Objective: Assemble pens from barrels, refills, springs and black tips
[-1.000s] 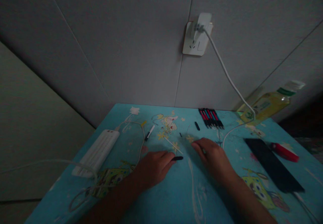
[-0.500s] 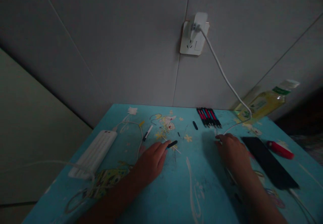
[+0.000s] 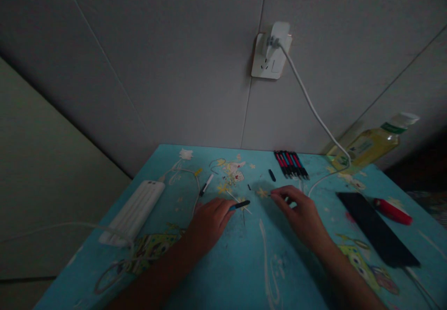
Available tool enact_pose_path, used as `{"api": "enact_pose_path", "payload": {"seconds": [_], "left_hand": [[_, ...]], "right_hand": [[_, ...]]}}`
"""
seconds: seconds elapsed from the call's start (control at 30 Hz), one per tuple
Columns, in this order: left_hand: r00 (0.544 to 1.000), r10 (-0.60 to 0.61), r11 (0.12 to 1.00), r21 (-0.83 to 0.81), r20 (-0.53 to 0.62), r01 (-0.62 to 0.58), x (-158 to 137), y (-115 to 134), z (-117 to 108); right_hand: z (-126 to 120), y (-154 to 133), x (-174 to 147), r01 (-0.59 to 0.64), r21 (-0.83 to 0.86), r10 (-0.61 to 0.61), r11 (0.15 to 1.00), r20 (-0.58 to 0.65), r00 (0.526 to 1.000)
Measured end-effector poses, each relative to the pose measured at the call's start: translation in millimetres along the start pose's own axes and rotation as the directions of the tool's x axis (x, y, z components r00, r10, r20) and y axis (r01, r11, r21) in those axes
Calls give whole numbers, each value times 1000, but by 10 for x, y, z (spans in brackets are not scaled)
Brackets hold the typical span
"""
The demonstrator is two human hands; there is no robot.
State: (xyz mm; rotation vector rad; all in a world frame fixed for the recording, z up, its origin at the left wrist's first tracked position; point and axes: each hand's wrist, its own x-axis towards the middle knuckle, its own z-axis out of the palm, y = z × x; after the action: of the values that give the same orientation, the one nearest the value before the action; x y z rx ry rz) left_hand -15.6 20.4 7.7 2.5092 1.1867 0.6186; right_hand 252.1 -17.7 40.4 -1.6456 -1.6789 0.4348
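Observation:
My left hand (image 3: 211, 219) is closed on a dark pen barrel (image 3: 240, 205) with some blue near the fingers; its dark end points right. Across from it, my right hand (image 3: 296, 210) pinches a tiny dark piece (image 3: 269, 195), too small to name. Under the pen barrel lies a thin white stick (image 3: 247, 209), perhaps a refill. Beyond the hands are a small dark bit (image 3: 249, 187), a short black pen part (image 3: 272, 175) and a white-and-black pen part (image 3: 206, 184). Several red, blue and black pens (image 3: 291, 165) lie side by side near the wall.
A white power strip (image 3: 134, 212) with cables lies at left. On the right are a black phone (image 3: 377, 228), a red object (image 3: 393, 211) and a tilted bottle of yellow liquid (image 3: 368, 144). A white cable (image 3: 310, 105) hangs from the wall socket (image 3: 268, 65) to the blue table (image 3: 240, 272).
My right hand has moved left from near the cable toward the pen barrel, and the tiny dark piece now shows at its fingertips. My left hand keeps its hold.

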Motion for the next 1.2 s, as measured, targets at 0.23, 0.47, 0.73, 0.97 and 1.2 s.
{"api": "enact_pose_path", "payload": {"seconds": [0.23,0.47,0.73,0.97,1.2], "left_hand": [[998,35,999,35,42,-37,-2,23,-23],[998,44,997,59,33,-46,-6,77,-56],[993,115,992,53,-9,-115,12,52,-52],[970,181,976,152,-165,-156,35,-15,-73],[920,308,941,220,-242,-257,1,36,-104]], "right_hand": [[267,-236,-118,-79,319,41,944,124,991],[308,-198,-120,-95,331,46,939,152,987],[346,-206,-132,-91,318,33,944,184,982],[403,-255,-179,-91,307,8,947,262,965],[522,-231,-230,-188,377,67,907,312,948]]}}
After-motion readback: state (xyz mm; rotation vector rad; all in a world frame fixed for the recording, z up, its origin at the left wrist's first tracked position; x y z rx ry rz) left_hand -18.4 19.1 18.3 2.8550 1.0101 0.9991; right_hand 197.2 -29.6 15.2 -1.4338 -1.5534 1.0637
